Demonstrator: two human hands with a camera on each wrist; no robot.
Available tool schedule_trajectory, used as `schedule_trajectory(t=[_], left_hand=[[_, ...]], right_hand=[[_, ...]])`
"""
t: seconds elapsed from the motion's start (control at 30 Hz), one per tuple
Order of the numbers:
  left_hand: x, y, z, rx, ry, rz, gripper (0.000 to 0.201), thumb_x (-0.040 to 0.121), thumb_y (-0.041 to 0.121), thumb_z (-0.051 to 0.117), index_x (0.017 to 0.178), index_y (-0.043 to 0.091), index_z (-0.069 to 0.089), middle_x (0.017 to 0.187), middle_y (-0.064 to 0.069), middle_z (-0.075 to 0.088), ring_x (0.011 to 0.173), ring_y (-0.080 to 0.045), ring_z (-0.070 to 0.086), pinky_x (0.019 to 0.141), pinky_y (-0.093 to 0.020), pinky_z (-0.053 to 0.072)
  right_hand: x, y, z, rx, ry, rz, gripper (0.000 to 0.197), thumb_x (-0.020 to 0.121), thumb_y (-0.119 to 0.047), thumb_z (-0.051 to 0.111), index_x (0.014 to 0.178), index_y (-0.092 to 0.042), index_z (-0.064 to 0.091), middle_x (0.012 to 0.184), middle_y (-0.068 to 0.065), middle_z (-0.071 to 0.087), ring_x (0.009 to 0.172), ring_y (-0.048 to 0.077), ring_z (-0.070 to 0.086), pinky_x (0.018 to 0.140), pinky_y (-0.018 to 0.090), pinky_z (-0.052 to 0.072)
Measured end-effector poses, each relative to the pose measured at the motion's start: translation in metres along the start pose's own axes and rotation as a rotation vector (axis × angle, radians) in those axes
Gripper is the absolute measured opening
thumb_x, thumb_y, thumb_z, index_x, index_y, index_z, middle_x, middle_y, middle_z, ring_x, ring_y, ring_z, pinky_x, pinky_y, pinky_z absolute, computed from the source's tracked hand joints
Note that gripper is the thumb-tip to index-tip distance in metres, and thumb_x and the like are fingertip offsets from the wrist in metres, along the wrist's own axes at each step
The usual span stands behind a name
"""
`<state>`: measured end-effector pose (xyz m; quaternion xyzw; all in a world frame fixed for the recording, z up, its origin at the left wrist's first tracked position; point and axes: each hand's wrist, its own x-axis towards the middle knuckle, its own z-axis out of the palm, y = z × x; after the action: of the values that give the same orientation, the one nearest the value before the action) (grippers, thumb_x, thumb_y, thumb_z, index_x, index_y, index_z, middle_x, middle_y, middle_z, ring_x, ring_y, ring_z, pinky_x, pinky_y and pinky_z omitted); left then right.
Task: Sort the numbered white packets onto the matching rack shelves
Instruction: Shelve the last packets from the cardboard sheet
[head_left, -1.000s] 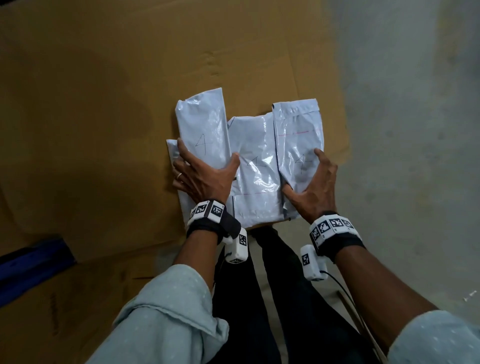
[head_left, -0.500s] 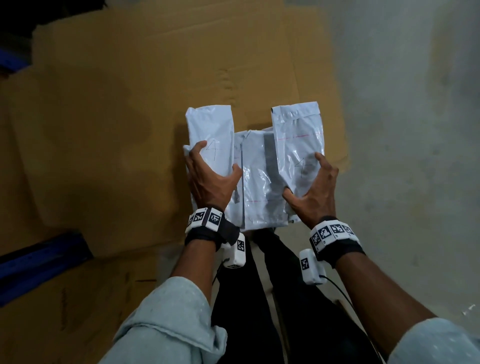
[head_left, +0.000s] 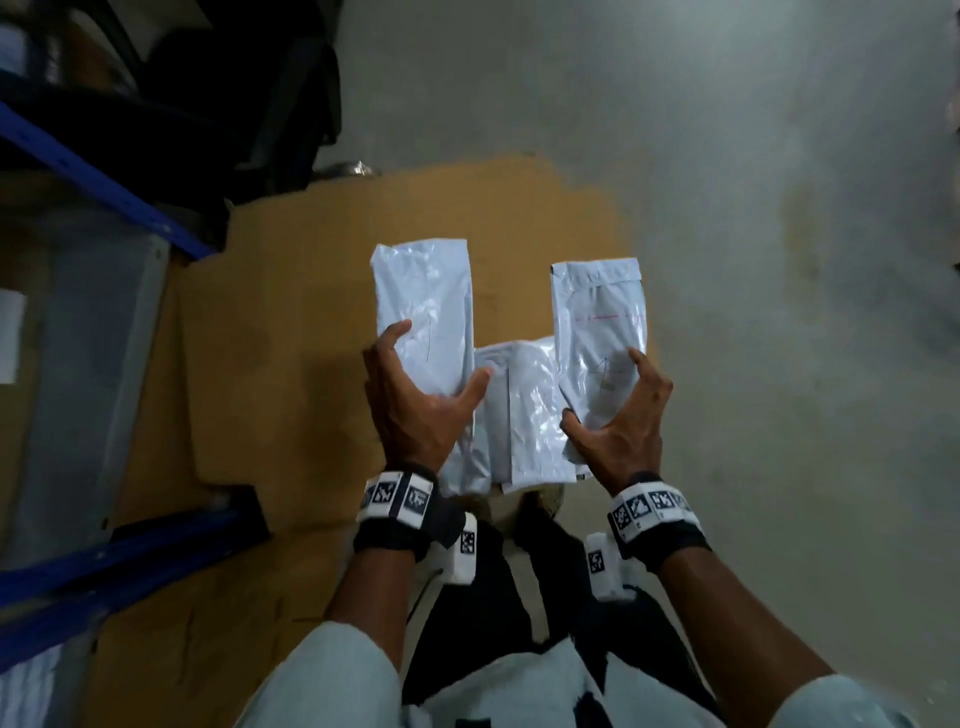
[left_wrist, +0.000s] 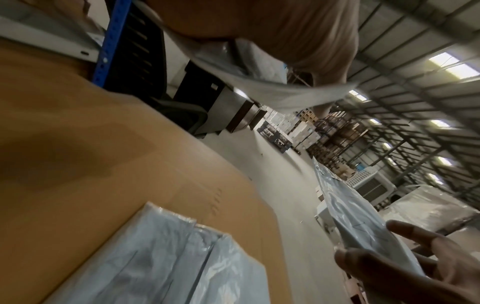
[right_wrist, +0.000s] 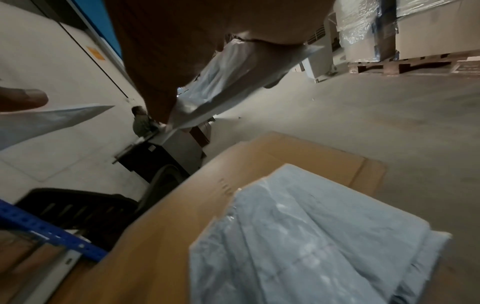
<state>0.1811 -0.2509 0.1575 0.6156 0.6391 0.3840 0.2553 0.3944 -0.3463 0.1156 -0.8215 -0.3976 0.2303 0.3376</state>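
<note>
My left hand (head_left: 415, 395) grips a white packet (head_left: 423, 306) with a faint pen mark, lifted above the floor. My right hand (head_left: 618, 410) grips a second white packet (head_left: 597, 322) with a red line and a handwritten number. Between and below them a small pile of white packets (head_left: 524, 415) lies on brown cardboard (head_left: 291, 338). The left wrist view shows the pile of packets (left_wrist: 161, 263) below and the right hand's packet (left_wrist: 358, 222) edge-on. In the right wrist view the held packet (right_wrist: 233, 82) sits under my palm, with the pile (right_wrist: 311, 236) beneath.
A blue-framed metal rack (head_left: 104, 176) stands at the left, with a grey shelf panel (head_left: 78, 364) and a lower blue beam (head_left: 119, 561). Dark objects (head_left: 234, 83) sit behind it. Grey concrete floor (head_left: 779, 260) spreads to the right. My dark trousers (head_left: 519, 597) are below.
Both hands have lifted a packet each off the pile and drawn them apart. The view has risen and tilted, bringing the blue rack into sight at the left.
</note>
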Motion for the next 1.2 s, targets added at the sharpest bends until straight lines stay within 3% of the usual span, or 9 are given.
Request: schedule_trajectory(t=[0.1,0.3,0.4,0.53,0.63,0.83,0.93,1.07,1.2], left_hand=[[0.004,0.022,-0.035,-0.036,0.025,0.017,0.087,0.061,0.045,0.093,0.128,0.014,0.050,0.126,-0.003,0.053,0.117,-0.020,0.054,0.099,-0.041,0.048],[0.011,0.046,-0.096,-0.048,0.138,-0.001,0.084,0.060,0.043,0.091,0.129,0.023,0.048,0.127,0.004,0.051,0.111,-0.019,0.052,0.092,-0.045,0.050],[0.009,0.046,-0.119,-0.034,0.201,-0.027,0.084,0.059,0.045,0.092,0.127,0.030,0.045,0.125,0.014,0.049,0.105,-0.009,0.045,0.091,-0.050,0.049],[-0.005,0.041,-0.146,0.001,0.285,-0.103,0.078,0.062,0.050,0.089,0.125,0.034,0.048,0.121,0.028,0.046,0.103,-0.005,0.044,0.095,-0.048,0.044],[-0.018,0.031,-0.173,0.070,0.331,-0.125,0.067,0.065,0.049,0.086,0.121,0.036,0.051,0.115,0.032,0.048,0.103,-0.005,0.049,0.096,-0.044,0.039],[-0.048,-0.020,-0.223,0.133,0.384,-0.256,0.055,0.071,0.046,0.080,0.117,0.043,0.050,0.117,0.025,0.056,0.105,-0.005,0.052,0.096,-0.048,0.046],[-0.047,-0.043,-0.250,0.148,0.405,-0.291,0.051,0.072,0.039,0.078,0.113,0.045,0.049,0.120,0.020,0.058,0.114,-0.016,0.054,0.099,-0.049,0.044],[-0.027,-0.087,-0.283,0.184,0.342,-0.384,0.036,0.081,0.045,0.065,0.113,0.045,0.047,0.119,0.019,0.052,0.118,-0.021,0.050,0.101,-0.055,0.042],[0.016,-0.142,-0.309,0.287,0.257,-0.436,0.029,0.094,0.023,0.063,0.119,0.031,0.051,0.127,0.011,0.051,0.127,-0.022,0.043,0.111,-0.039,0.024]], right_hand=[[-0.009,-0.035,-0.006,0.052,0.053,-0.040,0.104,0.066,-0.030,0.092,0.151,-0.018,0.033,0.144,0.001,0.033,0.133,0.016,0.041,0.097,0.025,0.042],[-0.021,-0.096,0.002,0.153,0.060,-0.167,0.103,0.065,-0.025,0.094,0.149,-0.015,0.035,0.142,0.006,0.035,0.130,0.011,0.037,0.093,0.007,0.030],[-0.019,-0.120,0.010,0.179,0.007,-0.250,0.105,0.064,-0.025,0.095,0.148,-0.017,0.034,0.141,0.002,0.033,0.130,0.014,0.038,0.098,0.020,0.037],[-0.010,-0.142,0.024,0.232,-0.037,-0.319,0.102,0.064,-0.022,0.096,0.147,-0.010,0.039,0.140,0.010,0.036,0.132,0.019,0.037,0.104,0.014,0.028],[-0.011,-0.164,0.045,0.265,-0.110,-0.333,0.102,0.064,-0.025,0.097,0.147,-0.012,0.039,0.142,0.007,0.033,0.136,0.023,0.035,0.114,0.031,0.033],[-0.042,-0.190,0.102,0.229,-0.332,-0.357,0.103,0.064,-0.020,0.097,0.148,-0.008,0.039,0.145,0.015,0.035,0.134,0.020,0.033,0.112,0.029,0.030],[-0.057,-0.198,0.125,0.230,-0.424,-0.351,0.105,0.066,-0.023,0.096,0.151,-0.014,0.035,0.148,0.009,0.031,0.136,0.021,0.033,0.111,0.037,0.035],[-0.074,-0.211,0.170,0.137,-0.482,-0.324,0.106,0.065,-0.030,0.095,0.150,-0.024,0.032,0.147,0.004,0.029,0.136,0.030,0.038,0.111,0.051,0.042],[-0.081,-0.238,0.233,0.079,-0.578,-0.300,0.105,0.063,-0.026,0.095,0.149,-0.020,0.034,0.143,0.007,0.031,0.130,0.036,0.045,0.106,0.048,0.045]])
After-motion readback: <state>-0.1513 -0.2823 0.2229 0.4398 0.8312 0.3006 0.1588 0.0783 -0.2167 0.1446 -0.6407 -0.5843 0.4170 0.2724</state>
